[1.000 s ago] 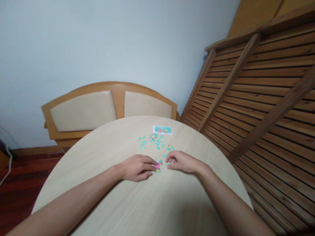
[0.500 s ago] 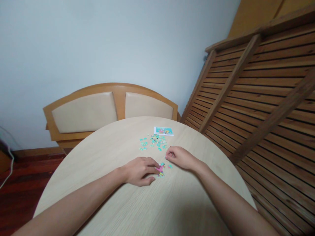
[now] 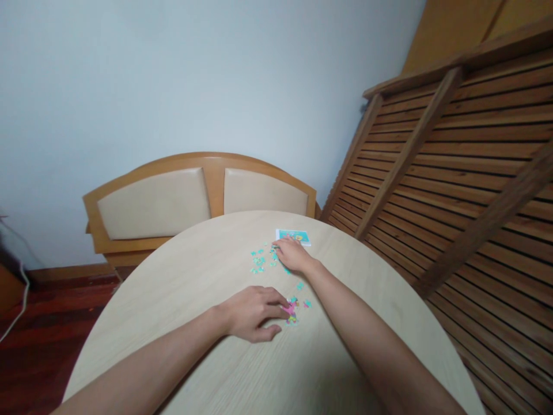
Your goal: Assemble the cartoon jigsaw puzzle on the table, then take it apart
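Note:
My left hand (image 3: 254, 313) rests on the table with its fingers spread, the fingertips on a small cluster of pink, yellow and teal jigsaw pieces (image 3: 292, 312). Part of that cluster is hidden under the fingers. Farther out, my right hand (image 3: 294, 255) reaches over the scattered teal jigsaw pieces (image 3: 258, 262), palm down and fingers stretched out, covering much of the pile. A single teal piece (image 3: 300, 286) lies between the pile and the cluster. Just right of the cluster is a teal and pink piece (image 3: 307, 304).
A picture card (image 3: 305, 237) with a teal cartoon print lies behind the pile, partly covered by my right hand. The round wooden table (image 3: 181, 271) has a padded headboard (image 3: 153, 202) beyond it. A slatted wooden frame (image 3: 432, 167) leans at the right.
My right hand has moved forward from beside the cluster to the pile, its closed fingers now stretched out. A teal piece shows near where it was. My left hand stays on the cluster.

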### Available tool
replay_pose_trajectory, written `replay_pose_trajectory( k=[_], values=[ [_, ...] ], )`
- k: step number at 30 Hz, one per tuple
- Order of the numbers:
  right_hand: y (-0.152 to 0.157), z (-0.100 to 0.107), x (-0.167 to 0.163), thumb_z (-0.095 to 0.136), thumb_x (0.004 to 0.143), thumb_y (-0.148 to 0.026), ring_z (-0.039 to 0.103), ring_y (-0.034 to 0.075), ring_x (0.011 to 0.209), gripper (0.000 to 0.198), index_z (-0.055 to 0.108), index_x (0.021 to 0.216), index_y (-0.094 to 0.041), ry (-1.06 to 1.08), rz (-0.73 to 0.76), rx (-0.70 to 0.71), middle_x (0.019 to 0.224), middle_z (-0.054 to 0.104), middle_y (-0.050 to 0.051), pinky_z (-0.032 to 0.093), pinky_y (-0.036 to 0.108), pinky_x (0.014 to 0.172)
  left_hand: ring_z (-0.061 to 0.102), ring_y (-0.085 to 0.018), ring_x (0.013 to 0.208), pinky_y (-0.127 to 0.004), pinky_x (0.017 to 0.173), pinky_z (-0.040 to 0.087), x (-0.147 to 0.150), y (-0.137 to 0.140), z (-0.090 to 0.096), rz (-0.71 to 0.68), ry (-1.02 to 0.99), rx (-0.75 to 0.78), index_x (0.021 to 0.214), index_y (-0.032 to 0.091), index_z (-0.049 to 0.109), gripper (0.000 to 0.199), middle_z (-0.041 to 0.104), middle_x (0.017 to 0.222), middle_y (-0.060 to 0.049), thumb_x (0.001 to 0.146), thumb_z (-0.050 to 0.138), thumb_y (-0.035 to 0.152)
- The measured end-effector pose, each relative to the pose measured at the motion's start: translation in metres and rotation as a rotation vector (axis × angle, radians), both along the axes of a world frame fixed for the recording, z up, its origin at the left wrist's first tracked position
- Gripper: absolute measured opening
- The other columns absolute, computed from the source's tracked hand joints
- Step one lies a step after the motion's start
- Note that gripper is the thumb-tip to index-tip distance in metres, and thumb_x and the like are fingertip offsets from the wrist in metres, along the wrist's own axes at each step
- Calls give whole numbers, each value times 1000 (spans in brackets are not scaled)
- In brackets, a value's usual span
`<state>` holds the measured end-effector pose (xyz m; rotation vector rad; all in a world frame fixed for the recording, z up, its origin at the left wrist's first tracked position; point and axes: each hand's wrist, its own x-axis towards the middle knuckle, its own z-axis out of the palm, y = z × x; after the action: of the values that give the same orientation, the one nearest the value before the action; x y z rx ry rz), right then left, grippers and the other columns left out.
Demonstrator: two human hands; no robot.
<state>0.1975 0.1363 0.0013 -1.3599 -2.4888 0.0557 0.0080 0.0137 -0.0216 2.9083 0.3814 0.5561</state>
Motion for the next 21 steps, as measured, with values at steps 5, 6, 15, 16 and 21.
replay_pose_trajectory(
  k=[5,6,15,16,21],
  values=[
    [12,-10,-16,49,90,-10,56,33,120,31,68,115,-13,-7,2,-34,117,70,19,35,50,106,63,-25,114,-37,102,49,0,1,-2,-3,2,8,125,23,62,37,65,126,-10,89,58,32],
    [13,-13,-18,49,89,-9,56,32,120,33,67,117,-13,-1,18,-43,118,70,18,36,48,105,63,-25,113,-38,102,50,0,2,-2,-3,2,10,125,23,62,37,65,126,-10,89,58,32],
    [-4,-21,1,48,85,-6,50,25,127,54,51,139,-13,104,114,-8,133,62,13,35,40,109,63,-26,112,-38,101,49,-1,2,-2,-5,1,12,124,22,63,37,65,126,-10,89,58,32],
    [-6,-22,5,48,85,-6,52,25,124,53,52,137,-13,121,124,3,128,65,13,35,40,109,63,-26,112,-38,101,49,-1,2,-2,-5,0,13,124,22,63,37,65,126,-10,89,58,32],
    [-21,-25,25,50,82,-4,57,23,116,48,59,128,-16,219,264,34,115,71,8,41,37,104,63,-26,112,-37,99,50,-1,2,-2,-1,2,19,124,22,64,36,65,125,-10,89,59,32]
  ],
)
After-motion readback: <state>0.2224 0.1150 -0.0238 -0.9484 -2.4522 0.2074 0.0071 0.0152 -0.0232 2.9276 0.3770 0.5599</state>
